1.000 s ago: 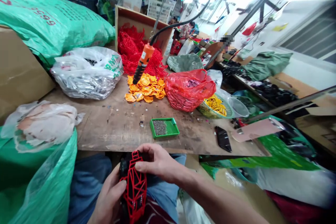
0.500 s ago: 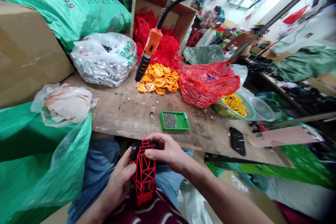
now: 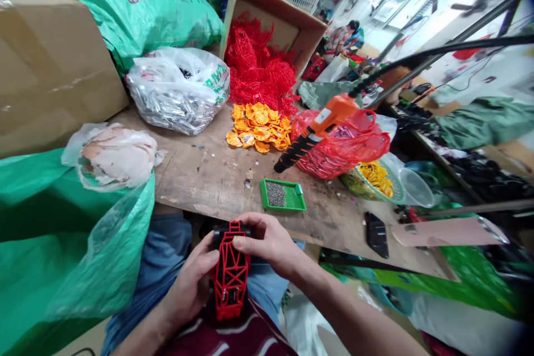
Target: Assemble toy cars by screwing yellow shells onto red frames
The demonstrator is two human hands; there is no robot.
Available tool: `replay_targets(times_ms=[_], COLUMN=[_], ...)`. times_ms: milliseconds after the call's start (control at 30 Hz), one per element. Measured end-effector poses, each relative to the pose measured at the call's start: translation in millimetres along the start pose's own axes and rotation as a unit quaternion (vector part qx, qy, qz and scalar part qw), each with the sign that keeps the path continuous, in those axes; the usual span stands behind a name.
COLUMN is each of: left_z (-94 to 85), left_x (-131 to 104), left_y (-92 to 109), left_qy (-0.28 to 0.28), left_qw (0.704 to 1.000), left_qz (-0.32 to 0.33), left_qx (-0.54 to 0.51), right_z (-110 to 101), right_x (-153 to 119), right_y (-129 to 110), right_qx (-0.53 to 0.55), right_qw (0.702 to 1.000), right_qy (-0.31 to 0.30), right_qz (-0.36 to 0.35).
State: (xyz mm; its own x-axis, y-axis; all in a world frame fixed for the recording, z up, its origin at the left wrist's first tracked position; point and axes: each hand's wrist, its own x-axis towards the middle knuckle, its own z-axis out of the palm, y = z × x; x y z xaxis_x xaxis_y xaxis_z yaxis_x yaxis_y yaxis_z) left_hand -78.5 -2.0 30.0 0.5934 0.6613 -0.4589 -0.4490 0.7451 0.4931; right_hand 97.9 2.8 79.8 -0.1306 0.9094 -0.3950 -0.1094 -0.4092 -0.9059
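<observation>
A toy car chassis with a red lattice frame (image 3: 233,275) and black wheels is held over my lap, below the table's front edge. Around its left side my left hand (image 3: 194,272) is closed, thumb on the frame's edge. My right hand (image 3: 267,245) grips the upper end from the right, with its thumb on the red bars and its fingers behind a black wheel. Just beyond the hands, a green tray (image 3: 298,208) of tiny metal screws (image 3: 276,193) lies on the table. An orange and black electric screwdriver (image 3: 319,130) hangs tilted from a cable above it.
Orange plastic parts (image 3: 261,128) are heaped before a box of red frames (image 3: 262,67). A bag of silvery parts (image 3: 177,94) stands left. On the right are a red bag (image 3: 346,147), a basket of yellow pieces (image 3: 375,178), a phone (image 3: 376,235) and a pink bottle (image 3: 446,232).
The hanging screwdriver has swung to the right, from over the orange parts to near the green tray. The view has shifted slightly. Both hands keep their hold on the toy car chassis.
</observation>
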Motion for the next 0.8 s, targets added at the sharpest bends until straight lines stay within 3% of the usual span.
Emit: replay_targets(times_ms=[400,800], left_z=[-18.0,-41.2], left_x=[-6.6,-13.9], left_y=[9.8,21.2], left_qy=[-0.057,-0.096], left_qw=[0.998,0.993], left_qz=[0.022,0.062], left_qx=[-0.001,0.038], right_z=[24.7,55.2], right_x=[7.1,20.3], right_y=[-5.1,-14.5], right_qx=[-0.133,-0.189], right_qw=[0.991,0.982], right_qy=[-0.021,-0.007], right_qz=[-0.023,0.031])
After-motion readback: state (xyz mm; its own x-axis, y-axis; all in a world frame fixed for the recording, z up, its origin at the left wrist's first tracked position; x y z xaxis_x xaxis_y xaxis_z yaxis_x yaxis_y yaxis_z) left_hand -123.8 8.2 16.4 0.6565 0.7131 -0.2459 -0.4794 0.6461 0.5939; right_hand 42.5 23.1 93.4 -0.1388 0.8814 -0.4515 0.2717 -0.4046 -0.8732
